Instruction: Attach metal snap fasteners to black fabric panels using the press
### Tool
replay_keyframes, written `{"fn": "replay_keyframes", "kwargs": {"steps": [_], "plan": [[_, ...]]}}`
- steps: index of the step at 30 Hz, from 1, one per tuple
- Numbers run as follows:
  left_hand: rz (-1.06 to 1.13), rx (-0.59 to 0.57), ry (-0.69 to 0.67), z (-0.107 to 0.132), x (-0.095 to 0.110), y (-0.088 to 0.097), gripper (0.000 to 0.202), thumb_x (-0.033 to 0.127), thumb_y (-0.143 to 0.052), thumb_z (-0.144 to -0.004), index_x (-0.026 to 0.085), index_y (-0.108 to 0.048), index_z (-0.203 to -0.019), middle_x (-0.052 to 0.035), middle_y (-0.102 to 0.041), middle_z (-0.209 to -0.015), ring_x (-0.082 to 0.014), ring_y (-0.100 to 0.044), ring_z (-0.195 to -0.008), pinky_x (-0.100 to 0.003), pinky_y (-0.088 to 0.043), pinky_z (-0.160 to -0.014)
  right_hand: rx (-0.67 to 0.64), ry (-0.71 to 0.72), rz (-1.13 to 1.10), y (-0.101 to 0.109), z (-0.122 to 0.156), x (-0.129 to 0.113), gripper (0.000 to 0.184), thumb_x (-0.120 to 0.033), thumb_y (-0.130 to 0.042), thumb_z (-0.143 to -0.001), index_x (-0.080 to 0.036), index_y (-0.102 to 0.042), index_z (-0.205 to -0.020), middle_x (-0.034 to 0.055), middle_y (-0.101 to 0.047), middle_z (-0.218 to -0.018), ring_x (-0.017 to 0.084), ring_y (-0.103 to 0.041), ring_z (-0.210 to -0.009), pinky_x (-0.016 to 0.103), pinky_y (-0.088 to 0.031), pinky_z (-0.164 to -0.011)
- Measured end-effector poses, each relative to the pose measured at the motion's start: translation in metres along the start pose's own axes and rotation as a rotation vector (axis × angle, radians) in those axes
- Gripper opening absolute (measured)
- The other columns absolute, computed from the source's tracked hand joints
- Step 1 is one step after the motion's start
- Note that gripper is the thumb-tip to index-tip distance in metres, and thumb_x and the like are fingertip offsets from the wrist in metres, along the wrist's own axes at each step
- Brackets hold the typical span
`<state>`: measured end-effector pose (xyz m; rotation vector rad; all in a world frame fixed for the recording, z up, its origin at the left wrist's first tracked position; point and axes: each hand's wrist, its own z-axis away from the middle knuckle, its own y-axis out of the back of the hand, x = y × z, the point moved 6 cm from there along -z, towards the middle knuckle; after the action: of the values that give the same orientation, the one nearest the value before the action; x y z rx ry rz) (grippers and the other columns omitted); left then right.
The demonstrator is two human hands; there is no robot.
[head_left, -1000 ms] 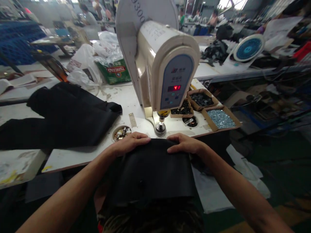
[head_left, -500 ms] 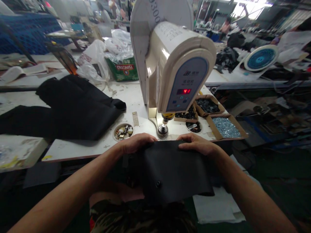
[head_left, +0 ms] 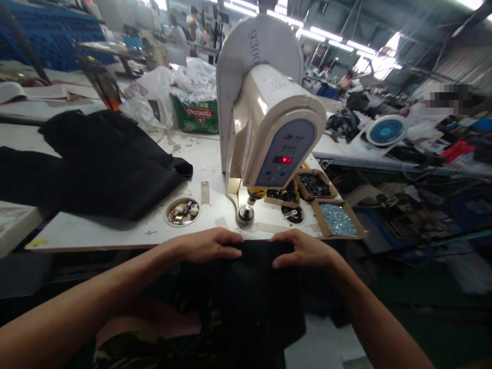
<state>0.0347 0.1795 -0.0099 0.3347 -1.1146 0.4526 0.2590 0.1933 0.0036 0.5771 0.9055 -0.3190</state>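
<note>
My left hand (head_left: 211, 245) and my right hand (head_left: 305, 248) grip the top edge of a black sheet of fabric or leather-like material (head_left: 261, 287) between thumbs and fingers. The sheet hangs down over my lap at the table's front edge. Just beyond my fingers is the round metal lower die (head_left: 246, 214) of a cream-coloured snap-fastening press (head_left: 284, 107). Its panel shows red lit digits. Both hands are apart from the die.
Black pieces (head_left: 96, 169) lie in a heap on the left of the table (head_left: 209, 159). A round well of metal parts (head_left: 182, 211) is nearer. To the right are cardboard trays of black parts (head_left: 315, 184) and silvery parts (head_left: 338, 219). A fan (head_left: 386, 130) stands behind.
The view has tilted upward. The black sheet now hangs more steeply and darker, and the round snap seen on it before no longer shows. Both hands still hold its top edge.
</note>
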Motion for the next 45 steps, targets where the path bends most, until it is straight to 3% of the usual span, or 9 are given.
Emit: {"fn": "replay_keyframes", "kwargs": {"steps": [4, 8, 13, 17, 23, 29, 33, 39, 45], "plan": [[-0.292, 0.052, -0.101, 0.002, 0.020, -0.011, 0.034, 0.050, -0.055, -0.097, 0.019, -0.068, -0.107, -0.0007, -0.068, -0.090, -0.0160, -0.058, -0.076, -0.024, -0.042, -0.065, 0.082, 0.139, -0.006, -0.022, -0.017, -0.008, 0.037, -0.046, -0.087, -0.076, -0.018, -0.077, -0.097, -0.0019, -0.072, -0.086, 0.018, -0.063, -0.081, 0.026, -0.048, -0.074], [-0.682, 0.185, -0.129, 0.014, 0.035, -0.004, 0.028, 0.044, -0.053, -0.098, 0.022, -0.067, -0.106, -0.0037, -0.069, -0.088, -0.0186, -0.061, -0.074, -0.027, -0.038, -0.062, 0.034, 0.185, -0.192, -0.036, -0.027, 0.001, 0.030, -0.045, -0.079, -0.085, -0.016, -0.072, -0.090, -0.0028, -0.063, -0.079, 0.014, -0.056, -0.074, 0.023, -0.045, -0.067], [-0.969, 0.214, 0.049, 0.029, 0.042, 0.013, 0.055, 0.070, -0.067, -0.080, 0.024, -0.068, -0.110, -0.0095, -0.072, -0.089, -0.0267, -0.066, -0.073, -0.030, -0.037, -0.057, 0.064, 0.183, -0.240, -0.030, -0.027, 0.002, 0.032, -0.048, -0.078, -0.086, -0.018, -0.069, -0.093, -0.0026, -0.062, -0.082, 0.013, -0.053, -0.072, 0.021, -0.043, -0.061], [-1.066, 0.232, 0.224, 0.033, 0.045, 0.037, 0.069, 0.084, -0.063, -0.073, 0.022, -0.072, -0.103, -0.0124, -0.073, -0.084, -0.0314, -0.068, -0.072, -0.034, -0.040, -0.057, 0.151, 0.062, -0.186, -0.013, -0.037, 0.011, 0.041, -0.049, -0.090, -0.070, -0.017, -0.069, -0.085, -0.0036, -0.063, -0.075, 0.013, -0.055, -0.067, 0.021, -0.043, -0.057], [-1.121, 0.250, 0.302, 0.019, 0.029, 0.066, 0.060, 0.074, -0.065, -0.079, 0.021, -0.073, -0.106, -0.0167, -0.076, -0.096, -0.0374, -0.071, -0.087, -0.039, -0.048, -0.068, 0.054, -0.039, -0.403, -0.011, -0.063, 0.017, 0.044, -0.047, -0.093, -0.065, -0.016, -0.074, -0.090, -0.0021, -0.070, -0.075, 0.013, -0.061, -0.062, 0.022, -0.048, -0.056], [-0.874, 0.381, -0.009, -0.005, 0.020, 0.050, 0.042, 0.048, -0.064, -0.091, 0.028, -0.060, -0.128, -0.0073, -0.074, -0.116, -0.0275, -0.070, -0.105, -0.032, -0.050, -0.082, 0.040, 0.066, -0.500, -0.009, -0.073, 0.008, 0.042, -0.043, -0.091, -0.071, -0.017, -0.076, -0.100, -0.0021, -0.071, -0.081, 0.013, -0.062, -0.067, 0.023, -0.050, -0.063], [-0.775, 0.488, 0.038, -0.015, 0.008, 0.043, 0.030, 0.037, -0.052, -0.098, 0.029, -0.062, -0.125, -0.0074, -0.075, -0.111, -0.0260, -0.071, -0.098, -0.031, -0.049, -0.079, 0.014, 0.100, -0.494, -0.005, -0.077, 0.009, 0.041, -0.046, -0.085, -0.078, -0.018, -0.074, -0.106, -0.0020, -0.071, -0.088, 0.013, -0.061, -0.072, 0.022, -0.049, -0.068], [-0.694, 0.458, -0.031, -0.015, 0.010, 0.041, 0.032, 0.037, -0.044, -0.101, 0.027, -0.061, -0.127, -0.0084, -0.075, -0.110, -0.0254, -0.069, -0.097, -0.032, -0.049, -0.082, -0.025, 0.095, -0.405, 0.005, -0.077, 0.003, 0.042, -0.050, -0.082, -0.080, -0.018, -0.075, -0.106, -0.0001, -0.073, -0.093, 0.016, -0.064, -0.078, 0.025, -0.051, -0.072], [-0.519, 0.410, -0.108, -0.026, 0.028, 0.069, 0.031, 0.044, -0.057, -0.092, 0.018, -0.070, -0.102, -0.0041, -0.073, -0.094, -0.0217, -0.067, -0.086, -0.029, -0.047, -0.076, 0.056, 0.069, -0.320, 0.026, -0.093, 0.005, 0.044, -0.051, -0.086, -0.075, -0.016, -0.076, -0.098, 0.0002, -0.071, -0.085, 0.017, -0.064, -0.074, 0.024, -0.050, -0.065]]}}
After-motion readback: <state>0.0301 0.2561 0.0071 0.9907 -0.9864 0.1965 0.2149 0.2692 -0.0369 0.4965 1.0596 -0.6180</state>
